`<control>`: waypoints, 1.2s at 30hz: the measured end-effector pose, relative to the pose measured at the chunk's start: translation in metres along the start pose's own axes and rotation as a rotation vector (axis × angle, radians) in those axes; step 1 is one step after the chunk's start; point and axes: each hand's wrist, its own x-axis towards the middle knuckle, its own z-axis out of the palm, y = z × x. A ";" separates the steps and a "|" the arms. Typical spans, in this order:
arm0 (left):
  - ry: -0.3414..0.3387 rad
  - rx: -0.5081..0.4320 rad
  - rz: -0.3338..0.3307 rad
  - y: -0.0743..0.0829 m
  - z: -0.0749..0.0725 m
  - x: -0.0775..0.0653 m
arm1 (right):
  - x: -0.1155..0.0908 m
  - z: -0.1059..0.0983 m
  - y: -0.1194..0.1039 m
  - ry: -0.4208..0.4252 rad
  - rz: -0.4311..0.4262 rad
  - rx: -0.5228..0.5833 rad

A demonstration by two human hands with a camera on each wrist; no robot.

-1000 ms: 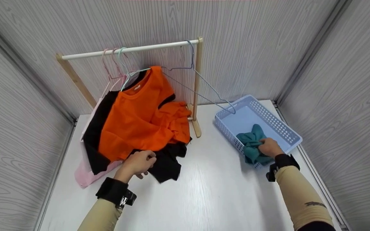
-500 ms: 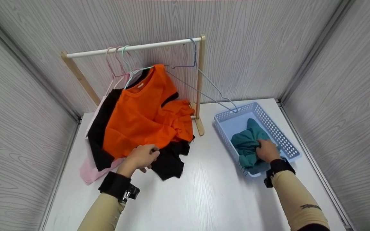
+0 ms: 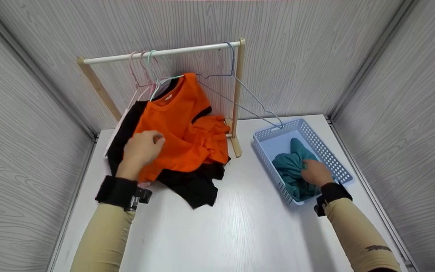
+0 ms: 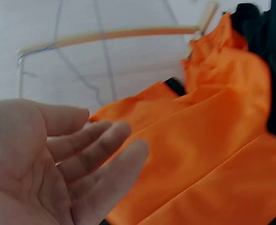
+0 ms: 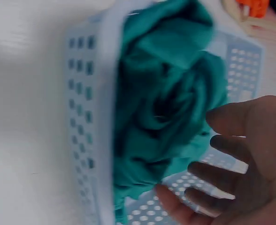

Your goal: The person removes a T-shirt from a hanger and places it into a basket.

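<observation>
In the head view, my left hand (image 3: 141, 151) is raised in front of an orange shirt (image 3: 181, 124) that hangs from a mint-green hanger (image 3: 153, 68). The left wrist view shows its fingers (image 4: 100, 164) loosely bent, with nothing in them. On the other side, my right hand (image 3: 316, 172) is over a crumpled teal garment (image 3: 293, 172) inside a light-blue plastic basket (image 3: 276, 141). Seen from the right wrist, the fingers (image 5: 218, 176) are spread apart beside the cloth, the thumb tip right at its edge. A black garment (image 3: 198, 185) shows below the orange shirt.
A small clothes rack with a white rail (image 3: 187, 50) and wooden posts stands against the back wall. A bare blue hanger (image 3: 255, 100) hangs at its right end, reaching over the basket's rim. Pink hangers (image 3: 132, 71) are on the left of the rail. Panelled walls enclose the table.
My left hand has risen from the lower hem up and left across the orange shirt. The teal garment has gone down further into the basket, and my right hand has let go of it.
</observation>
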 end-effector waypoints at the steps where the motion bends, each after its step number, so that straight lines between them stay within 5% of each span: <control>1: 0.036 0.015 -0.017 0.000 -0.009 0.003 | 0.000 -0.004 -0.005 0.017 -0.017 0.022; 7: 0.167 0.030 -0.139 -0.005 -0.034 0.023 | -0.006 -0.008 -0.035 0.065 -0.123 0.093; 12: 0.161 0.025 -0.158 -0.014 -0.021 0.037 | -0.012 0.008 -0.053 0.045 -0.191 0.123; 19: 0.277 0.010 -0.129 -0.016 -0.012 0.050 | -0.013 0.019 -0.068 0.004 -0.229 0.187; 28: 0.342 0.007 -0.076 -0.004 -0.039 0.045 | -0.018 0.013 -0.066 -0.028 -0.211 0.213; 36: 0.342 0.029 -0.032 0.001 -0.076 0.019 | -0.021 0.012 -0.067 -0.037 -0.200 0.214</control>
